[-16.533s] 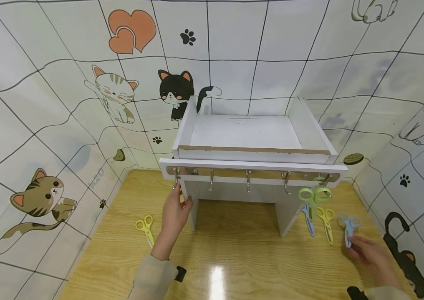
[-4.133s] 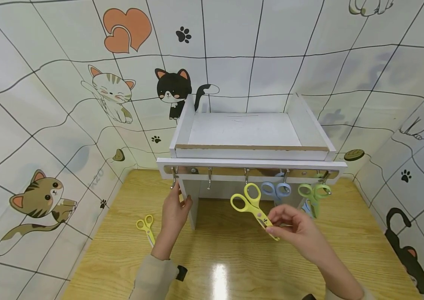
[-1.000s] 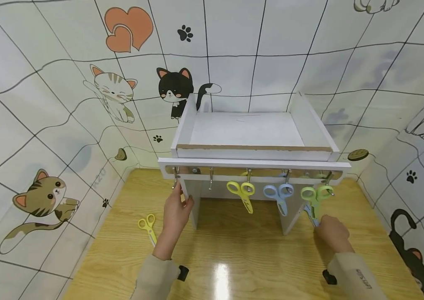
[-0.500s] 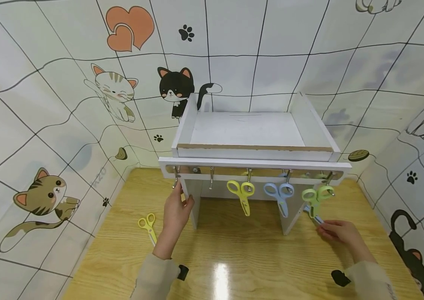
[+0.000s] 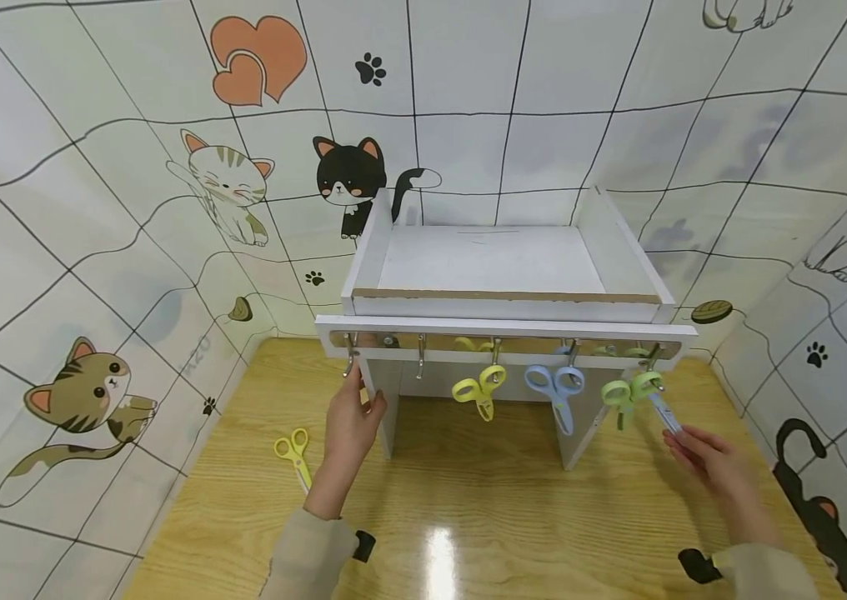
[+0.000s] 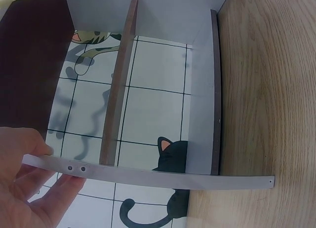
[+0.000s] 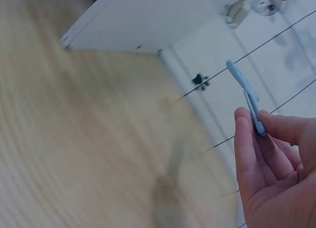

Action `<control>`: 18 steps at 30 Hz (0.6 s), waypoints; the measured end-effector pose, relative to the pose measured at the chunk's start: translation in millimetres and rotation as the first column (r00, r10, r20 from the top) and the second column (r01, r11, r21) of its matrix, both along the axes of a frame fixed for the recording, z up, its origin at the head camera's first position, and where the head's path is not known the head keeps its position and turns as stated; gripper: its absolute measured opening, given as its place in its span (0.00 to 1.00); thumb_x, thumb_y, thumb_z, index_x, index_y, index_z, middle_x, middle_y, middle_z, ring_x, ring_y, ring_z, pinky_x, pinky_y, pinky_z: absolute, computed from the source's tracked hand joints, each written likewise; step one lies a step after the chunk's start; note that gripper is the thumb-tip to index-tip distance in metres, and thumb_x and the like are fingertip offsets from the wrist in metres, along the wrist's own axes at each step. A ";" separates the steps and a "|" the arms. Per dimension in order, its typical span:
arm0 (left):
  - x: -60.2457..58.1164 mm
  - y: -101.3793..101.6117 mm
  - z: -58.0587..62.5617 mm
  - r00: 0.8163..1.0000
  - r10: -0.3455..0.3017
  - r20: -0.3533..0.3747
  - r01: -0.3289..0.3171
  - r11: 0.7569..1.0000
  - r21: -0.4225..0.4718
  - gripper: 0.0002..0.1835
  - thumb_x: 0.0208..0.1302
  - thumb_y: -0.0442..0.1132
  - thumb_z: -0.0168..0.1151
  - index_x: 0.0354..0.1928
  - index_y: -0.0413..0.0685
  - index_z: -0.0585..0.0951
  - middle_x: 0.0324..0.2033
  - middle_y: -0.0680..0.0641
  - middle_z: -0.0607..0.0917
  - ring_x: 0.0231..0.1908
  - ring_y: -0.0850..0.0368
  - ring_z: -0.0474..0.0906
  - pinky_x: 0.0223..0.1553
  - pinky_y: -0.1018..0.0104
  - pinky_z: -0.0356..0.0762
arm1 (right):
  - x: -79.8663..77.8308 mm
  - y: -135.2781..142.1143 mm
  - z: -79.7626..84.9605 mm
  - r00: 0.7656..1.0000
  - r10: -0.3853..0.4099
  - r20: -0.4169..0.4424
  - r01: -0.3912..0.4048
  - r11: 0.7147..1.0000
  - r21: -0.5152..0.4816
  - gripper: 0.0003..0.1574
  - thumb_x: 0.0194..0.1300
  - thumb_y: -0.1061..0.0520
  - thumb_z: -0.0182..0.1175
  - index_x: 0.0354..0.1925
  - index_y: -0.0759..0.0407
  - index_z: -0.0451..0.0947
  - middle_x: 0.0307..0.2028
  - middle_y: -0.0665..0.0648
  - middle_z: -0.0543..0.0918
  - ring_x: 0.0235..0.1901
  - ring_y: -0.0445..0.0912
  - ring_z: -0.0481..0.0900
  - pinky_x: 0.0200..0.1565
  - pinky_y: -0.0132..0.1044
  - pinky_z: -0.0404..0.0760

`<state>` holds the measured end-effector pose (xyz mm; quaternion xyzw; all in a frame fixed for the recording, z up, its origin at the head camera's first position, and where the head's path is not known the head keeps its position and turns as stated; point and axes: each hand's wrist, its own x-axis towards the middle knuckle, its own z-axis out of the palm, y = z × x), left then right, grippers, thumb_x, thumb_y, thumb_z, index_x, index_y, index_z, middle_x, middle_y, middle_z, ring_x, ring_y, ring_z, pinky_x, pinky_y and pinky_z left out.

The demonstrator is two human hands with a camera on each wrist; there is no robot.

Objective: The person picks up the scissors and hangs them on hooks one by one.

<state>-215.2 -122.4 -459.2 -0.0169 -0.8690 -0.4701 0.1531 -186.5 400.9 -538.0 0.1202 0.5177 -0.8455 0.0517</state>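
My left hand (image 5: pixel 351 429) grips the left side panel of the white shelf (image 5: pixel 494 311); in the left wrist view its thumb and fingers hold the panel's edge (image 6: pixel 148 176). Off the table on the right, my right hand (image 5: pixel 719 471) pinches a pair of light blue scissors (image 5: pixel 666 414) by the blade end. Their handles point toward the shelf, partly behind the green scissors (image 5: pixel 623 402) on the far-right hook. Blue scissors (image 5: pixel 559 400) and yellow scissors (image 5: pixel 481 397) hang from the hooks to the left of those. The two leftmost hooks (image 5: pixel 421 358) carry nothing.
Another pair of yellow scissors (image 5: pixel 298 458) lies on the wooden table (image 5: pixel 483 533), left of my left forearm. The shelf has an open top tray and two side legs. Walls with cat drawings (image 5: pixel 348 171) stand close behind and on both sides.
Yellow scissors and one blue pair went from table and hand onto hooks. My right hand has lifted the remaining blue scissors and moved right. The left hand keeps its place.
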 end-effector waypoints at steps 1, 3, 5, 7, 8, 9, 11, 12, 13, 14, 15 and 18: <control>0.1 0.0 -0.1 1.000 -0.001 -0.001 0.001 1.000 -0.001 0.32 0.65 0.28 0.59 0.71 0.47 0.67 0.56 0.33 0.82 0.59 0.36 0.79 0.48 0.46 0.88 | 0.8 0.1 4.8 1.000 -0.019 -0.024 0.018 0.999 -0.050 0.22 0.72 0.71 0.50 0.36 0.54 0.87 0.33 0.55 0.91 0.35 0.43 0.90 0.40 0.29 0.90; 0.3 -0.1 0.0 1.000 -0.001 0.000 0.001 1.000 0.001 0.32 0.65 0.28 0.58 0.71 0.47 0.67 0.56 0.33 0.82 0.59 0.37 0.79 0.48 0.47 0.88 | 1.9 -0.3 16.7 0.997 -0.060 -0.054 0.052 0.990 -0.134 0.21 0.72 0.72 0.50 0.37 0.58 0.88 0.34 0.57 0.91 0.36 0.45 0.91 0.41 0.31 0.90; 0.4 -0.3 0.0 1.000 -0.001 -0.003 0.001 1.000 -0.002 0.31 0.65 0.29 0.58 0.71 0.47 0.67 0.56 0.33 0.82 0.59 0.37 0.79 0.48 0.47 0.88 | 3.1 -2.1 31.1 0.992 -0.104 -0.071 0.089 0.976 -0.197 0.19 0.71 0.72 0.50 0.39 0.60 0.87 0.34 0.59 0.91 0.36 0.47 0.91 0.41 0.33 0.90; 0.6 -0.4 0.0 1.000 -0.001 -0.005 0.001 1.000 -0.003 0.31 0.65 0.28 0.58 0.70 0.46 0.67 0.56 0.33 0.82 0.59 0.37 0.79 0.48 0.47 0.88 | 4.5 -4.5 45.4 0.985 -0.150 -0.082 0.126 0.962 -0.241 0.17 0.71 0.72 0.51 0.39 0.62 0.87 0.35 0.60 0.91 0.36 0.48 0.91 0.41 0.35 0.91; 0.8 -0.4 -0.1 1.000 0.000 -0.005 0.000 1.000 -0.003 0.31 0.65 0.29 0.58 0.70 0.46 0.67 0.56 0.33 0.82 0.58 0.37 0.79 0.48 0.47 0.88 | 5.0 -5.7 52.4 0.982 -0.166 -0.091 0.137 0.955 -0.262 0.17 0.71 0.72 0.51 0.40 0.63 0.87 0.35 0.61 0.91 0.36 0.49 0.91 0.41 0.36 0.91; 0.9 -0.4 0.0 1.000 -0.001 -0.005 0.001 1.000 -0.004 0.30 0.65 0.29 0.58 0.70 0.46 0.68 0.56 0.33 0.82 0.58 0.37 0.79 0.48 0.47 0.88 | 5.6 -6.9 58.8 0.978 -0.181 -0.101 0.147 0.950 -0.276 0.17 0.70 0.72 0.51 0.40 0.64 0.87 0.35 0.61 0.90 0.36 0.49 0.91 0.40 0.36 0.91; 1.0 -0.3 0.0 1.000 -0.002 -0.005 0.002 1.000 -0.004 0.30 0.65 0.29 0.58 0.70 0.47 0.68 0.56 0.33 0.82 0.59 0.37 0.79 0.48 0.46 0.88 | 6.7 -9.7 71.1 0.970 -0.215 -0.118 0.170 0.936 -0.308 0.17 0.70 0.73 0.51 0.41 0.64 0.87 0.35 0.62 0.90 0.35 0.50 0.91 0.39 0.37 0.91; 1.1 -0.4 0.0 1.000 -0.002 -0.006 0.002 1.000 -0.005 0.30 0.65 0.29 0.58 0.70 0.47 0.68 0.56 0.33 0.81 0.59 0.37 0.79 0.48 0.46 0.88 | 7.1 -11.0 76.8 0.964 -0.232 -0.126 0.181 0.929 -0.324 0.17 0.70 0.73 0.51 0.41 0.65 0.87 0.35 0.62 0.90 0.36 0.50 0.91 0.39 0.37 0.91; 1.0 -0.4 0.2 1.000 -0.002 -0.006 0.002 1.000 -0.005 0.31 0.65 0.29 0.58 0.70 0.47 0.67 0.57 0.33 0.81 0.59 0.36 0.79 0.48 0.46 0.88 | 7.4 -12.4 82.3 0.958 -0.250 -0.138 0.192 0.921 -0.339 0.18 0.70 0.74 0.51 0.41 0.65 0.87 0.35 0.63 0.90 0.36 0.50 0.91 0.39 0.38 0.91; 1.0 -0.5 0.2 1.000 -0.002 -0.007 0.002 1.000 -0.006 0.31 0.65 0.28 0.58 0.71 0.47 0.67 0.57 0.33 0.81 0.59 0.36 0.79 0.48 0.46 0.88 | 7.9 -14.1 87.8 0.951 -0.271 -0.147 0.206 0.913 -0.352 0.18 0.69 0.74 0.51 0.41 0.66 0.87 0.35 0.63 0.90 0.36 0.51 0.91 0.39 0.38 0.91; 0.8 -0.6 0.2 1.000 -0.002 -0.008 0.002 1.000 -0.008 0.31 0.65 0.28 0.58 0.71 0.47 0.67 0.57 0.32 0.81 0.59 0.36 0.79 0.48 0.46 0.88 | 8.4 -15.8 93.1 0.944 -0.291 -0.158 0.217 0.903 -0.370 0.17 0.69 0.75 0.51 0.41 0.67 0.87 0.36 0.64 0.90 0.36 0.51 0.91 0.39 0.39 0.91; 0.1 -0.7 0.3 1.000 -0.004 -0.012 0.004 1.000 -0.010 0.32 0.65 0.28 0.58 0.71 0.47 0.66 0.57 0.32 0.81 0.58 0.36 0.79 0.47 0.46 0.88 | 10.4 -22.0 107.5 0.915 -0.339 -0.217 0.220 0.873 -0.436 0.18 0.68 0.77 0.50 0.42 0.70 0.85 0.37 0.66 0.90 0.37 0.54 0.91 0.40 0.41 0.91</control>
